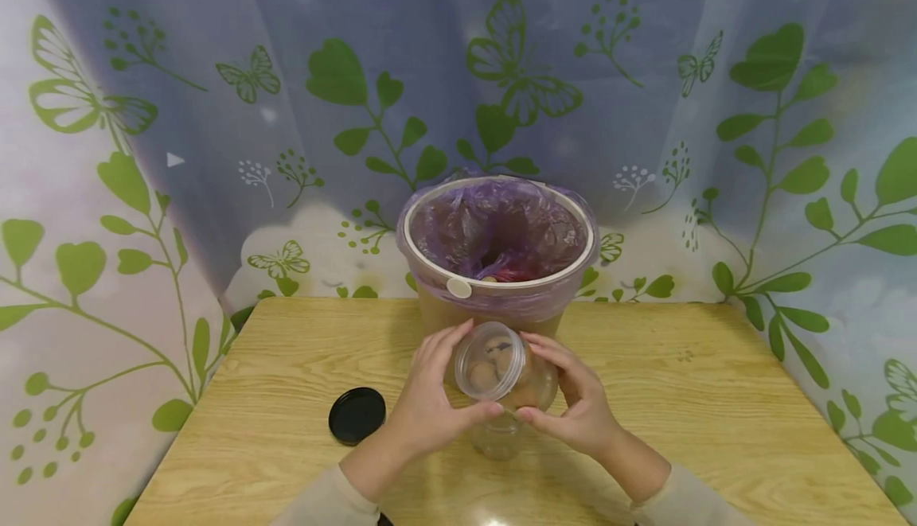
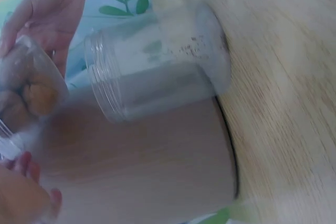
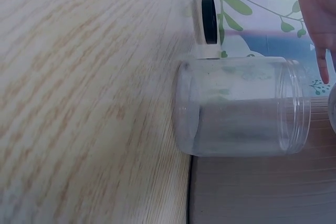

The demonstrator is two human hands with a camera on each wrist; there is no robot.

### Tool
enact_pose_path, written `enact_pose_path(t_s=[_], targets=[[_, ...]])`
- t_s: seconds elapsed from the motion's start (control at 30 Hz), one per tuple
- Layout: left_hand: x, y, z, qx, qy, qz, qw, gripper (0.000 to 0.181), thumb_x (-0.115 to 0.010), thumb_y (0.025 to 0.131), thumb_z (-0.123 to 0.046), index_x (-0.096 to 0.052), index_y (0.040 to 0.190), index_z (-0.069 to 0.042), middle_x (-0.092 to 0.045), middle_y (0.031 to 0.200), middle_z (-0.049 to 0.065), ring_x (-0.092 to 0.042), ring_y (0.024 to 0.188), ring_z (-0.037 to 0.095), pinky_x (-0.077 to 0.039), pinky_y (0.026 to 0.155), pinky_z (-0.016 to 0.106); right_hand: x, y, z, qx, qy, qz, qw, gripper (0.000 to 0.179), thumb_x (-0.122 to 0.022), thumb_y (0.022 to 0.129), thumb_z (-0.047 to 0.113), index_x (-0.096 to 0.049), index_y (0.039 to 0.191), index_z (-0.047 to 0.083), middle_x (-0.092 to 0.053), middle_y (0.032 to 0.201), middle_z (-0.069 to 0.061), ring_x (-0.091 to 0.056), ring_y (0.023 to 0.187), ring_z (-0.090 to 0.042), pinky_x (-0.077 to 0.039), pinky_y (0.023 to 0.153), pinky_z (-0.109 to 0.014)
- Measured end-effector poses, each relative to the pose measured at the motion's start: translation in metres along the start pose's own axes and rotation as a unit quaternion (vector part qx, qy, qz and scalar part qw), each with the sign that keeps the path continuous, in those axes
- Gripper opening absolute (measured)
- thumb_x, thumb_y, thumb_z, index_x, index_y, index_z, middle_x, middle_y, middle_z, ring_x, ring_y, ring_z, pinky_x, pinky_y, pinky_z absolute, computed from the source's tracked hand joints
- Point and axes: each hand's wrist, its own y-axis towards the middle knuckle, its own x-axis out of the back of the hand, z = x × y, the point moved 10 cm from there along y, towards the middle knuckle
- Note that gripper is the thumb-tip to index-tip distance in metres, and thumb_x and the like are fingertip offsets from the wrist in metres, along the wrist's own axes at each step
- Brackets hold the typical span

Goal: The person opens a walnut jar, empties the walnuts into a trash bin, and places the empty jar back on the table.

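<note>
1. The counter (image 1: 688, 414) is yellow-brown wood with wavy lines. It fills the lower part of the head view.
2. A big brown bin (image 1: 440, 317) stands at its back edge, near the middle.
3. A clear jar (image 1: 497, 442) stands upright, low in the middle.
4. A round black lid (image 1: 357, 415) lies flat, lower left.

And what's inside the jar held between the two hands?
At least three round brown things show through the clear wall of the held jar. The left hand and right hand cover parts of its sides, so the full count can't be told.
</note>
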Motion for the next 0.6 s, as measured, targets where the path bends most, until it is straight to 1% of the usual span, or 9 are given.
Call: enact_pose_path(t_s=[0.07,0.13,0.2,0.27,0.4,0.53,0.6], targets=[[-0.0019,0.0012,0.0014,-0.01,-0.031,0.024,0.9992,0.097,-0.077,0.081,-0.058,-0.031,0.157,-0.02,-0.036,0.157,0.0,-0.031,0.143,0.024,-0.03,0.111,0.062,0.0004,-0.0001,-0.0001,-0.001,0.002,-0.002,1.0,0.07,-0.083,0.083,0.013,-0.045,0.134,-0.017,-0.046,0.144,-0.03,-0.044,0.139,-0.03,-0.035,0.114,-0.033],[-0.0032,0.0025,0.0017,-0.024,-0.062,0.046,0.9967,0.097,-0.083,0.081,-0.044,-0.028,0.158,-0.021,-0.033,0.159,-0.001,-0.028,0.145,0.025,-0.028,0.112,0.062,0.0006,-0.0002,0.0001,0.0,0.004,-0.004,1.0,0.07,-0.084,0.083,0.012,-0.046,0.134,-0.017,-0.046,0.144,-0.03,-0.044,0.139,-0.03,-0.035,0.114,-0.034],[-0.0036,0.0037,0.0011,-0.039,-0.088,0.063,0.9933,0.097,-0.085,0.081,-0.032,-0.027,0.158,-0.021,-0.032,0.16,-0.001,-0.028,0.146,0.026,-0.027,0.113,0.063,0.0002,-0.0004,-0.0001,-0.002,0.005,-0.003,1.0,0.07,-0.084,0.083,0.012,-0.046,0.134,-0.016,-0.046,0.144,-0.03,-0.044,0.139,-0.031,-0.035,0.114,-0.034],[-0.0033,0.0045,0.0011,-0.046,-0.098,0.074,0.9914,0.097,-0.085,0.081,-0.025,-0.028,0.158,-0.021,-0.033,0.16,-0.001,-0.028,0.145,0.026,-0.027,0.112,0.063,-0.0008,-0.0008,-0.0003,-0.002,0.007,-0.001,1.0,0.07,-0.084,0.083,0.012,-0.046,0.134,-0.016,-0.046,0.144,-0.03,-0.043,0.139,-0.031,-0.034,0.115,-0.034],[-0.0019,0.0049,0.0016,-0.038,-0.107,0.079,0.9904,0.093,-0.085,0.081,-0.02,-0.032,0.157,-0.022,-0.034,0.159,-0.003,-0.029,0.145,0.024,-0.028,0.112,0.062,-0.0029,-0.0017,-0.0012,-0.007,0.009,0.005,0.9999,0.07,-0.083,0.084,0.013,-0.044,0.135,-0.016,-0.045,0.145,-0.028,-0.042,0.14,-0.03,-0.034,0.115,-0.035],[-0.0007,0.0047,0.0014,-0.031,-0.1,0.071,0.992,0.092,-0.086,0.079,-0.019,-0.036,0.156,-0.02,-0.036,0.157,-0.005,-0.031,0.144,0.022,-0.029,0.112,0.06,-0.0039,-0.0019,-0.0017,-0.009,0.009,0.007,0.9999,0.07,-0.082,0.085,0.014,-0.044,0.135,-0.015,-0.045,0.146,-0.027,-0.041,0.14,-0.03,-0.033,0.115,-0.035],[0.0003,0.005,0.0001,-0.036,-0.094,0.064,0.9929,0.092,-0.086,0.078,-0.019,-0.036,0.155,-0.018,-0.038,0.155,-0.003,-0.032,0.143,0.022,-0.03,0.112,0.06,-0.0042,-0.0017,-0.0017,-0.01,0.009,0.007,0.9999,0.07,-0.082,0.085,0.014,-0.044,0.135,-0.015,-0.045,0.146,-0.027,-0.041,0.141,-0.03,-0.033,0.115,-0.035]])
